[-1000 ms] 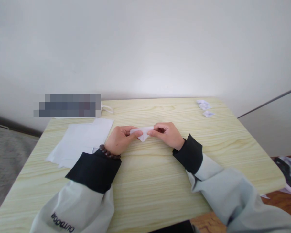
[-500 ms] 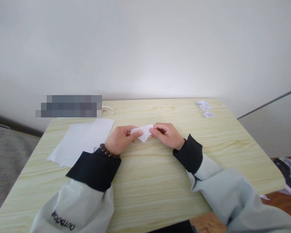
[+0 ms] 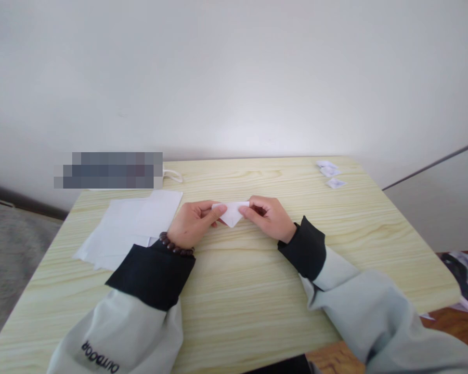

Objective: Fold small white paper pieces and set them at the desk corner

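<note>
A small white folded paper point(image 3: 233, 214) is held between both hands just over the middle of the table; its lower edge comes to a point toward me and its top edge runs nearly level. My left hand point(image 3: 193, 221) pinches the left end, thumb on the front and fingers behind. On the other end, my right hand point(image 3: 271, 215) is closed with its thumb against the paper. The fingertips behind the paper are partly hidden. Beside my left wrist lies a spread pile of white paper sheets point(image 3: 130, 223).
At the back right of the pale wood-grain table point(image 3: 249, 301) lie several small folded papers point(image 3: 329, 170). A blurred-out object point(image 3: 111, 171) with a white cord loop point(image 3: 173, 175) stands at the back left. Behind the table rises a white wall point(image 3: 234, 78).
The paper has turned so that its top edge is nearly level and more of its triangular face shows. My left thumb has shifted slightly up and left along it.
</note>
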Demonstrator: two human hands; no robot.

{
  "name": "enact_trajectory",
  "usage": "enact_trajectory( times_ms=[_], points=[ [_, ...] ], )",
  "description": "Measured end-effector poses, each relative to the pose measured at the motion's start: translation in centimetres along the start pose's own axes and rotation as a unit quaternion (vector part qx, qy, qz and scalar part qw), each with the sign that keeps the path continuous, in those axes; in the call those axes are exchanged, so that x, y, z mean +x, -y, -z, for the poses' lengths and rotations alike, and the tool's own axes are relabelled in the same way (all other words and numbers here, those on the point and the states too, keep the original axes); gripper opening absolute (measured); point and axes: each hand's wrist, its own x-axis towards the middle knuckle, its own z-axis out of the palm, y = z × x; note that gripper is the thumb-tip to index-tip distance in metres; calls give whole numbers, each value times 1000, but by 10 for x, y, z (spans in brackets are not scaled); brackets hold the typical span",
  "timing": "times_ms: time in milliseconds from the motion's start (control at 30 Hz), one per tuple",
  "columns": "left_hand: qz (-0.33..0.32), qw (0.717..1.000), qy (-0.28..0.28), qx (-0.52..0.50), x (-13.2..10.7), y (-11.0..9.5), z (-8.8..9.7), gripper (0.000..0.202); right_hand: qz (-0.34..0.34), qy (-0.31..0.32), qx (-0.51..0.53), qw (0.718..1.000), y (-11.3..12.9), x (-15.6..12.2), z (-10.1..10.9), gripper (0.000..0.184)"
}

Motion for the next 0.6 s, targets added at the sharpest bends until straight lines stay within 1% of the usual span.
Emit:
enact_trajectory(
  times_ms=[100,167,300,367,500,600],
  points=[
    [4,1000,8,-22,-1,-1,2,32,-36,0,31,999,-2,-1,1,34],
    [0,1000,6,-23,-1,-2,2,30,-46,7,42,998,-3,-1,2,34],
    [-4,1000,-7,-18,-2,-3,1,29,-49,9,47,998,-3,-1,2,34],
    [0,1000,-16,-22,-2,-3,0,27,-39,-4,43,998,-3,-1,2,33],
    [-5,997,-37,-69,-1,0,-4,26,-18,-36,36,999,-2,-1,1,28],
    [-2,995,-35,-97,0,2,-5,32,-38,-33,56,997,-2,-1,0,27]
  ],
)
